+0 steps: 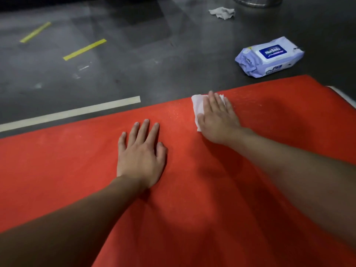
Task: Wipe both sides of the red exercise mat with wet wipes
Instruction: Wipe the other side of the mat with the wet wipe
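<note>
Dark grey floor [154, 54], yellow tape strips [84, 49] and one pale tape line [71, 112]. Red exercise mat [57, 170] lies flat on it and fills the near half of the view, its far edge running close to the pale line. Our left hand [141, 155] rests palm down mid-mat, grip apart, fingers spread, holding nothing. Our right hand [217, 120] presses a white wet wipe [197, 105] flat onto the mat near the far edge. Its fingers are straight, so the grip isn't closed round the wipe, just pinning it. Wipe pack [269, 56] sits on the floor just beyond the mat, to the right, with a crumpled wipe [222, 12] farther off. We read the mat as thin, soft, light and floppy, likely to creep on the smooth floor, so the left palm works as an anchor. For the flip we'd take the far edge or a corner with both hands and fold it over, since a one-point lift would sag. The wipe is limp and will bunch, so flat-palm pressure suits it. We can't tell which side this is.
</note>
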The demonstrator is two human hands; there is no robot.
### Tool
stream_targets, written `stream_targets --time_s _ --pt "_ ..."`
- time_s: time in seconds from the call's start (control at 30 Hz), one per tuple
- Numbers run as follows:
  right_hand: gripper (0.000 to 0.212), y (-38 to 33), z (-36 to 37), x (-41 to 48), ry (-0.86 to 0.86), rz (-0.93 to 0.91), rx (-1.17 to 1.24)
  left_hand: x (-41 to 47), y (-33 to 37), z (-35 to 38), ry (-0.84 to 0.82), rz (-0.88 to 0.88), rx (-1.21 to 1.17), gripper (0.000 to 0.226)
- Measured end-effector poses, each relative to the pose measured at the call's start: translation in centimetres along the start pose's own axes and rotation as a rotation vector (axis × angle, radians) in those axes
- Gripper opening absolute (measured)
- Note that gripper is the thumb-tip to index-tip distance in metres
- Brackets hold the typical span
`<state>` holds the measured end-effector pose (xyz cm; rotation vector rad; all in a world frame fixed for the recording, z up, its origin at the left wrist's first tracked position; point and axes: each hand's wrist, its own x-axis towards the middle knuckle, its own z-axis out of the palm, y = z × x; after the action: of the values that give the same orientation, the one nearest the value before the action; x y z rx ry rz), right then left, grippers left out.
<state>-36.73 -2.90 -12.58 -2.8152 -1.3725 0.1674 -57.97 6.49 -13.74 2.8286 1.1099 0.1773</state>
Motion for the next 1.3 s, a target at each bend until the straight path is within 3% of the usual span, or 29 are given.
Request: stream_targets --time_s 0.17,0.33,0.47,0.63,0.77,0.9,0.97,1.13,1.27,1.3 --pt "0.076 -0.5 1.0 -3.6 -0.002 -0.301 -0.060 -0.1 0.0 -0.2 -0.002 -0.006 -0.004 0.068" --pt "0.065 -0.6 0.3 -2.1 -0.019 -0.028 -0.022 0.0 -0.1 0.2 0.000 -0.002 -0.003 0.067" --pt "0.075 -0.8 1.5 -5.4 -0.028 -0.275 -0.088 -0.2 0.0 -0.1 -0.001 -0.003 0.003 0.067" --pt "0.065 1.8 -0.6 -2.9 -0.151 0.004 -0.103 -0.1 -0.2 0.2 0.004 0.001 0.000 0.067" --pt "0.066 1.0 -0.9 -2.3 -0.122 -0.049 -0.257 -0.1 -0.1 0.1 0.007 -0.002 0.007 0.067" --pt "0.063 0.9 -0.9 -2.5 -0.117 -0.016 0.076 0.0 -0.1 0.1 -0.006 0.003 0.017 0.066" --pt "0.064 -0.1 0.1 -3.4 -0.065 -0.016 0.101 0.0 0.0 0.1 -0.020 -0.008 0.025 0.066" --pt "0.065 0.4 1.0 -5.7 -0.048 -0.391 0.018 0.3 0.1 0.0 -0.072 -0.010 0.061 0.068" --pt "0.055 1.1 0.6 -4.7 -0.036 -0.098 0.017 0.6 0.0 0.3 -0.119 -0.022 0.073 0.072" --pt "0.057 0.1 0.9 -5.4 -0.010 -0.099 0.049 0.6 0.0 0.2 -0.128 -0.028 0.072 0.072"
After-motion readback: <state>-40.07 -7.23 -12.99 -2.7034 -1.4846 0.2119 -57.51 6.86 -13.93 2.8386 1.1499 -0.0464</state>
